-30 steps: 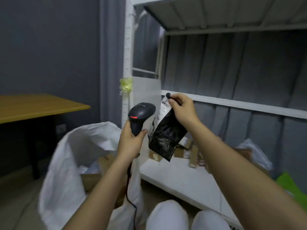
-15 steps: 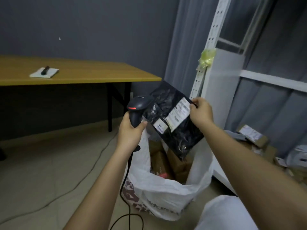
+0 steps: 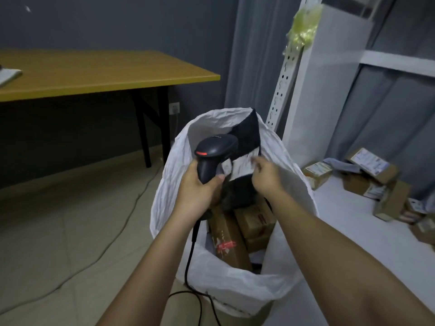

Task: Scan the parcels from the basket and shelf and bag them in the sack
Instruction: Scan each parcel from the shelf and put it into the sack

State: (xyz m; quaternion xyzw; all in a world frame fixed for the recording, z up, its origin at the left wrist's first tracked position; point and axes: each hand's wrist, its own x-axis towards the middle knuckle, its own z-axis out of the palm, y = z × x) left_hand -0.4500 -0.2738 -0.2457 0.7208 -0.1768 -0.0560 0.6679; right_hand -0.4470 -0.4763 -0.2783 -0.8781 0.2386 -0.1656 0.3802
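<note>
My left hand (image 3: pixel 200 187) grips the black barcode scanner (image 3: pixel 215 152) over the mouth of the white sack (image 3: pixel 235 288). My right hand (image 3: pixel 267 176) pinches the black plastic parcel (image 3: pixel 247 135) by its white label; the parcel hangs inside the sack's opening, partly behind the scanner. Brown cardboard parcels (image 3: pixel 237 234) lie in the bottom of the sack. More boxed parcels (image 3: pixel 374 182) sit on the white shelf (image 3: pixel 348 208) at the right. No basket is in view.
A wooden table (image 3: pixel 106 71) on black legs stands at the left against the dark wall. The scanner's black cable (image 3: pixel 190 267) trails down to the floor. A white perforated shelf upright (image 3: pixel 284 74) rises just behind the sack.
The view swung from the shelf down to the sack. My right hand carried the black parcel from beside the scanner down into the sack's opening. My left hand kept hold of the scanner.
</note>
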